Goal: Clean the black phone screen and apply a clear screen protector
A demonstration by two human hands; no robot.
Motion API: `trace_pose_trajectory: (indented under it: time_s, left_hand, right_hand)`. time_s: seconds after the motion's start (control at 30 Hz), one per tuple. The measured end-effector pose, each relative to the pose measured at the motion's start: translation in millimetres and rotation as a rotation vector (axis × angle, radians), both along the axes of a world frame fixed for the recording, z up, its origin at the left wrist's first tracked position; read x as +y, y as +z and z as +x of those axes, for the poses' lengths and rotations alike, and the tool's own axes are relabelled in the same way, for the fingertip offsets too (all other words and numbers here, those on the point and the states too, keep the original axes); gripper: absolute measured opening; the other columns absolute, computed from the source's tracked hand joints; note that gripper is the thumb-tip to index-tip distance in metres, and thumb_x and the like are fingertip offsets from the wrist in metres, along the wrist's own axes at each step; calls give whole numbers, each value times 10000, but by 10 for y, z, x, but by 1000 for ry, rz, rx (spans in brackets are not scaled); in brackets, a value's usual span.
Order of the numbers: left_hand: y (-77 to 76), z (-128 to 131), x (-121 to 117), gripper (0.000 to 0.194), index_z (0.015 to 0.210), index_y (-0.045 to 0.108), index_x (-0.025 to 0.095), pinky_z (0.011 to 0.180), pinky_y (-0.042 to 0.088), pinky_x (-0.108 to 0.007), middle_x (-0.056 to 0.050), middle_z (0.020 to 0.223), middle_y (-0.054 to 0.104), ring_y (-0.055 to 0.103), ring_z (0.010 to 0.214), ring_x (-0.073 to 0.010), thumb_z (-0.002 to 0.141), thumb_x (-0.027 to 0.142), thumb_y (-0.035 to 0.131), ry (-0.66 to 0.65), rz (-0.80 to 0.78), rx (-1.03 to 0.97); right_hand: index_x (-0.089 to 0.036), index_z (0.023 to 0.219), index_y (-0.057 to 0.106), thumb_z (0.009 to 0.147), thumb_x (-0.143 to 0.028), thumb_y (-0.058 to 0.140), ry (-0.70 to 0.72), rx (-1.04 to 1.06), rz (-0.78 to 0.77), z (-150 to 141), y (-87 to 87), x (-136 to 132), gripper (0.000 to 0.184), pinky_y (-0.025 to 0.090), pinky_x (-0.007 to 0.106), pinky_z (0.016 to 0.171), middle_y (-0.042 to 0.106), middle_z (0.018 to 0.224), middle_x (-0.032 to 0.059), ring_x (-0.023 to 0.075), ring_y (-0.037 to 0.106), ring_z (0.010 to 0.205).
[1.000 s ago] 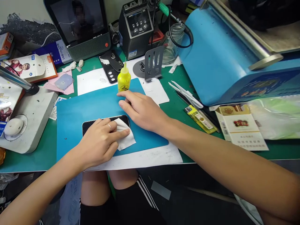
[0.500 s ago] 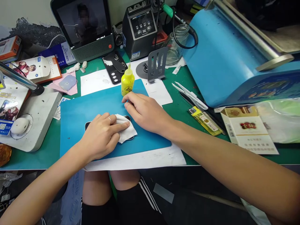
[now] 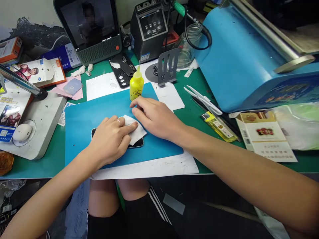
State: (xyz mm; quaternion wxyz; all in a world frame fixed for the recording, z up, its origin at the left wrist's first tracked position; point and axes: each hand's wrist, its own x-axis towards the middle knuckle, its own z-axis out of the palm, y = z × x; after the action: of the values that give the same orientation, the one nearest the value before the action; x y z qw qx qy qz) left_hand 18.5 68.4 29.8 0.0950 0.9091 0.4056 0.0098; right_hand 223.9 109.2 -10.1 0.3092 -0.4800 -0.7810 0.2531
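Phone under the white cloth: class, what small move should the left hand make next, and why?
Probably slide the cloth toward the phone's near edge. The left hand presses the cloth on its far right corner, the right hand rests beside it, and the black glass at the near edge is bare.

Yellow bottle [image 3: 136,87], soldering station [image 3: 151,30], cigarette pack [image 3: 265,136], tweezers [image 3: 203,98].

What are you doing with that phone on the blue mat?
A person sits at a cluttered workbench. The left hand presses a white cloth onto a dark phone lying flat on a blue mat. The right hand rests on the mat just beside the cloth, fingers near the phone's far edge. A small yellow bottle stands upright right behind that hand. A grey metal stand and white tweezers lie farther off on the green table.
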Motion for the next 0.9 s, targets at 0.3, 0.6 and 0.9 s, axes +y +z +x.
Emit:
trace_pose_trajectory:
  time_s: [0.3, 0.6, 0.9]
  left_hand:
    - [21, -220, -123, 537, 1391, 691, 162, 711, 407, -394, -86, 885, 603, 475, 768, -240, 993, 165, 330, 91, 79, 39]
    - [-18, -79, -176, 558, 1440, 651, 135, 752, 461, -404, -88, 890, 599, 499, 778, -243, 993, 162, 317, 102, 111, 76]
    - [-69, -52, -261, 527, 1397, 679, 132, 721, 450, -404, -96, 877, 585, 490, 785, -248, 1009, 187, 326, 49, 135, -20]
  right_hand:
    - [-182, 1079, 648, 1033, -285, 427, 15, 6, -1, 0, 13, 0, 248, 452, 376, 827, 740, 1019, 102, 267, 655, 966]
    - [-180, 1087, 653, 1035, -299, 434, 14, 19, -10, 6, 16, -11, 255, 451, 373, 827, 739, 1029, 101, 263, 656, 974]
    - [-188, 1071, 654, 1036, -302, 439, 6, 33, 1, -8, -1, 1, 246, 455, 368, 834, 739, 1022, 95, 263, 655, 990]
